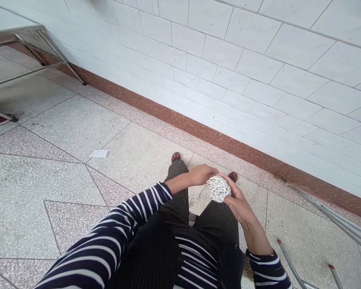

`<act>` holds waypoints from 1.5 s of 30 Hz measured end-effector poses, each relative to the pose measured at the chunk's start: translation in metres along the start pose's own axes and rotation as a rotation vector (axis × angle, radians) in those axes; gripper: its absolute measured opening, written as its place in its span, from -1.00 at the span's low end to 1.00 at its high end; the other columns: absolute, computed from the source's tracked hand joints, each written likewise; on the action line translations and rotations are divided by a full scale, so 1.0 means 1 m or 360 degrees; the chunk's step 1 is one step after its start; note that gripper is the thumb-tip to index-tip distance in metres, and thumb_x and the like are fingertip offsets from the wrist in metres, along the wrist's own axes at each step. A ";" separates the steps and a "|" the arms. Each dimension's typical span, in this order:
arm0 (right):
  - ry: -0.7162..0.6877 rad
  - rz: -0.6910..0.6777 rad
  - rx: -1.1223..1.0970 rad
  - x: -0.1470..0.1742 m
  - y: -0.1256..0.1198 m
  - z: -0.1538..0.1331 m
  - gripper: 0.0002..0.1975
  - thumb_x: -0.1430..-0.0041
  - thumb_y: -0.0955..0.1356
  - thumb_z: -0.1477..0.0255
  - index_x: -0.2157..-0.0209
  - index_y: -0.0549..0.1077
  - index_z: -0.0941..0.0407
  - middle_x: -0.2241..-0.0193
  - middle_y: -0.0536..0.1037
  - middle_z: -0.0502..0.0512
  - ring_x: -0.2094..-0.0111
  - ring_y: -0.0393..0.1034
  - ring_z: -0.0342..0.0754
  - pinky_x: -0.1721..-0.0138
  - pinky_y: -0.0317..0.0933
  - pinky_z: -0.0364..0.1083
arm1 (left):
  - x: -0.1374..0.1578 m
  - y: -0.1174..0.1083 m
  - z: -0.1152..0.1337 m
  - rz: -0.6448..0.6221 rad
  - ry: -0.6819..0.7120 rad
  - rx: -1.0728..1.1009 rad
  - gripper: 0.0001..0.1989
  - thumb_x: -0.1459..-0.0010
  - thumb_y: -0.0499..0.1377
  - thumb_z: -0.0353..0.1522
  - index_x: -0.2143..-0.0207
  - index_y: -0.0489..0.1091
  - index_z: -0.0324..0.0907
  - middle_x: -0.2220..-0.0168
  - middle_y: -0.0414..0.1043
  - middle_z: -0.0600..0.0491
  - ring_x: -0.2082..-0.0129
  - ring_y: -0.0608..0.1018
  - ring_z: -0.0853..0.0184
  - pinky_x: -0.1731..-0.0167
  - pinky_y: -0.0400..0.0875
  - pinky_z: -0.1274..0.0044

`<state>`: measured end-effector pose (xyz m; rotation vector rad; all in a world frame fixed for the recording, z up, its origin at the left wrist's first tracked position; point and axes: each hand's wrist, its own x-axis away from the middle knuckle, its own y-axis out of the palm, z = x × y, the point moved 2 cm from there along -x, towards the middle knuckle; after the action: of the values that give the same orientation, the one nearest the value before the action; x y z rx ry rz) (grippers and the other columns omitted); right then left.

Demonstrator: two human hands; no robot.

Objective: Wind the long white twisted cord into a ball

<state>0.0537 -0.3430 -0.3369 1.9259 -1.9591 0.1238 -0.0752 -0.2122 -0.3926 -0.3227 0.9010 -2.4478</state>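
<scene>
A round white ball of woven or wound strands point(218, 188) is held in front of my knees. My right hand point(239, 204) curls around its right side, with the thumb on the near face and the fingers along the far edge. From the left, my left hand point(203, 175) reaches to the ball's upper edge. Its fingertips bend in against the far side there and are partly hidden. Whether the left fingers also pinch a loose strand, I cannot tell.
A tiled white wall point(228, 80) with a red-brown skirting point(156, 106) runs ahead. A metal-legged table point(60, 52) stands at the upper left. White paper point(99, 153) lies on the speckled floor. Metal bars point(333, 212) and stool-like legs point(291, 261) are at the right.
</scene>
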 end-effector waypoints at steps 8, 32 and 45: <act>0.0002 -0.0224 0.0286 0.000 -0.003 -0.010 -0.21 0.02 0.43 0.47 -0.27 0.24 -0.16 -0.33 0.18 -0.03 -0.33 0.04 0.15 -0.27 0.03 0.11 | -0.002 -0.004 0.020 -0.0067 -0.0002 -0.0124 -0.83 -0.12 0.24 -0.44 0.20 0.51 -0.20 0.36 0.55 -0.03 0.34 0.57 0.17 0.36 0.27 0.52; -0.1050 0.0596 0.0026 0.022 -0.021 -0.113 -0.34 0.23 0.57 0.49 -0.01 0.46 0.00 0.01 0.46 0.09 -0.05 0.33 0.11 -0.11 0.21 0.10 | -0.004 0.020 -0.050 -0.0092 -0.0277 0.0901 -0.80 -0.22 0.02 -0.42 0.34 0.43 -0.29 0.40 0.46 0.03 0.39 0.47 0.43 0.41 0.38 0.65; -0.1772 0.0711 0.0194 0.038 -0.015 -0.182 -0.39 0.15 0.49 0.58 -0.01 0.48 -0.06 -0.03 0.46 0.04 -0.19 0.26 0.20 -0.30 0.00 0.33 | -0.010 0.038 -0.066 -0.0042 -0.0363 0.1126 -0.76 -0.16 0.16 -0.32 0.17 0.45 -0.29 0.40 0.51 0.02 0.38 0.52 0.40 0.34 0.48 0.58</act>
<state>0.1072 -0.3198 -0.1596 1.7138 -3.0967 -0.9156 -0.0774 -0.1961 -0.4683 -0.3381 -0.0853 -2.5023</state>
